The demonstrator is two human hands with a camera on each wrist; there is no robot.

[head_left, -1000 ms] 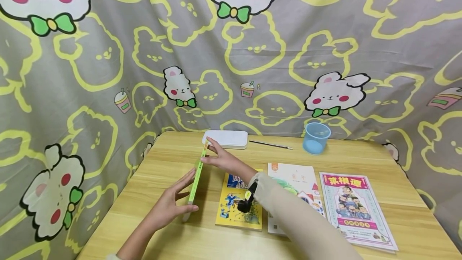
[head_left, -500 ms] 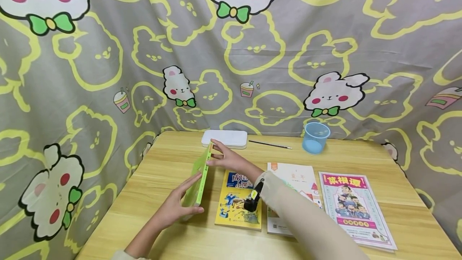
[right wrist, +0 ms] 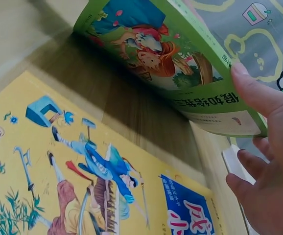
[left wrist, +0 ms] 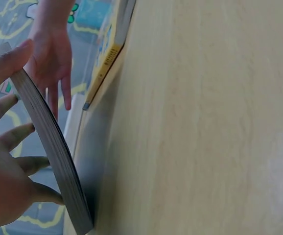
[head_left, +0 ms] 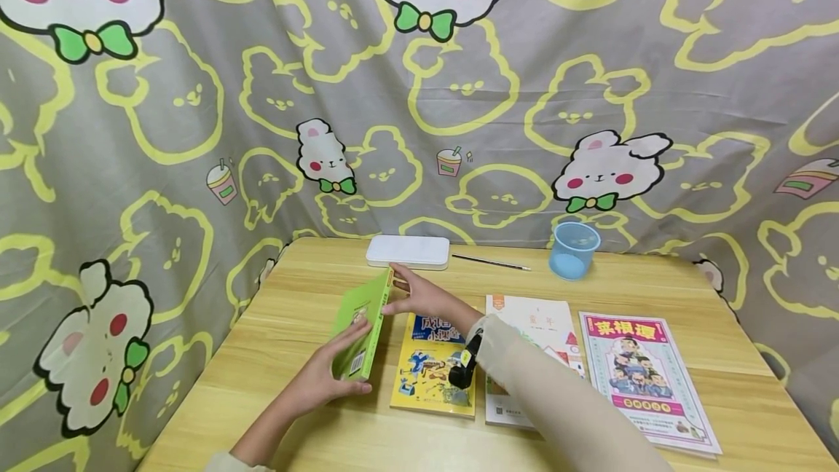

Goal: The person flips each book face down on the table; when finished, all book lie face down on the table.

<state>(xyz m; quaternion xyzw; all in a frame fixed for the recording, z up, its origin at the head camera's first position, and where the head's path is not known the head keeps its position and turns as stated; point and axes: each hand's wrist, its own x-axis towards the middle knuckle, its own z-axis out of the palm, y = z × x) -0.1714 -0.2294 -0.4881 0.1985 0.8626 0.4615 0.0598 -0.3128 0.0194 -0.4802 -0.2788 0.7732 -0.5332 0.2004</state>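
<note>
A green picture book (head_left: 375,297) stands tilted on the left part of the table, its spine up and its back cover with a barcode facing left. My left hand (head_left: 313,383) grips its near end, fingers spread along the back cover and thumb at the near corner. At the far end my right hand (head_left: 424,297) holds it, with the thumb on the spine. The right wrist view shows the illustrated front cover (right wrist: 141,54) leaning over a yellow book (right wrist: 73,161). In the left wrist view the page edges (left wrist: 53,152) face the camera.
Right of the yellow book lie a white book (head_left: 534,319) and a pink-bordered book (head_left: 645,377). Along the back are a white case (head_left: 408,252), a thin dark pen-like stick (head_left: 491,262) and a blue cup (head_left: 572,257). A patterned curtain (head_left: 485,202) hangs behind.
The green book has gone from nearly upright to leaning right, showing more of its back cover. Both hands have moved slightly right with it.
</note>
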